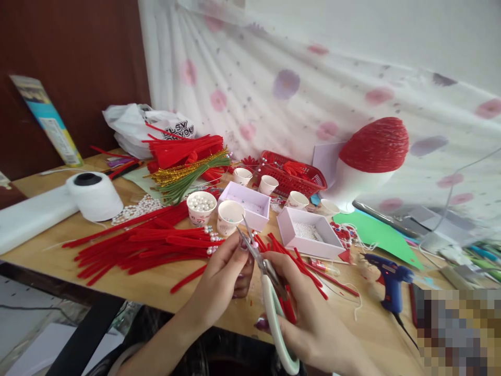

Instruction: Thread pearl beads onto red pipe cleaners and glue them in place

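Note:
My right hand [309, 313] is closed around a pair of scissors [269, 297] with pale handles, blades pointing up and away. The blades lie against the fingertips of my left hand [223, 277], which is pinched shut. A small pinkish bead [255, 244] shows at those fingertips; what else they grip is hidden behind the blades. Below the blades, a short stretch of red pipe cleaner [288, 309] appears beside my right fingers. Left of my hands lies a pile of red pipe cleaners [133, 250], some with pearly beads [212, 237] at their ends.
Paper cups [201, 219], one full of white pearls, and white boxes [289, 243] of beads stand ahead. A red basket [313, 183] is behind them. A blue glue gun [391, 284] lies right, near a white stand with a red top [376, 146]. A thread cone [99, 198] lies left.

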{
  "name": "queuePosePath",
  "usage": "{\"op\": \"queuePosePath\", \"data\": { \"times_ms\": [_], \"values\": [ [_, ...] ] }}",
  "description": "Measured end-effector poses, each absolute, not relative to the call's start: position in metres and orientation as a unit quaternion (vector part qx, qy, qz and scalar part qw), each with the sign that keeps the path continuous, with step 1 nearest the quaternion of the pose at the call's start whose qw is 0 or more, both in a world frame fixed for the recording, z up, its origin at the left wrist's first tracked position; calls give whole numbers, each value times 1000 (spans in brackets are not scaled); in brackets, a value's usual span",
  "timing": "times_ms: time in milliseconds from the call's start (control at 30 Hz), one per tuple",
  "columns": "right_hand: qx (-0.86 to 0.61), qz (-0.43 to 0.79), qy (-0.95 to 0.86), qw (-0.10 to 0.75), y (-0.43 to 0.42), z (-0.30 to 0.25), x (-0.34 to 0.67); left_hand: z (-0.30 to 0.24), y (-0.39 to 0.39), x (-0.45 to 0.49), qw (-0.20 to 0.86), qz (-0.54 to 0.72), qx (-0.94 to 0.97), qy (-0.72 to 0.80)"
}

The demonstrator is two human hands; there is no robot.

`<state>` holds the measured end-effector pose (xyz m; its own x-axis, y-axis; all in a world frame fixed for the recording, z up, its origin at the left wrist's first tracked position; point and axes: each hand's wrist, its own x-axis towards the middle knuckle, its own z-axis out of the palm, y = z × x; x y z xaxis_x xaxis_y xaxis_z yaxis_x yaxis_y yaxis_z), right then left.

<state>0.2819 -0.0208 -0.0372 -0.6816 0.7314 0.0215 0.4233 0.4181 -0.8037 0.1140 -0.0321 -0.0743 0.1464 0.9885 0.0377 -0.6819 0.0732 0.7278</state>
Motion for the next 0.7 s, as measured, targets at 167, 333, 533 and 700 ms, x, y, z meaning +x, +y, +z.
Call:
{"op": "queuePosePath", "data": {
  "times_ms": [167, 333, 533, 700],
  "values": [
    [-346, 557, -722, 220, -18, -40, 280, -67, -27, 108, 686, 618, 294, 250],
    [-260, 698, -615, 259, -6, -40, 280, -60, -23, 94, 671, 624, 298, 268],
    [-180, 790, -540, 229, 14, -51, 272, -55, -10, 85, 677, 623, 292, 260],
    [-142, 820, -515, 206, 26, -48, 253, -51, 4, 76, 703, 616, 270, 230]
  ]
}}
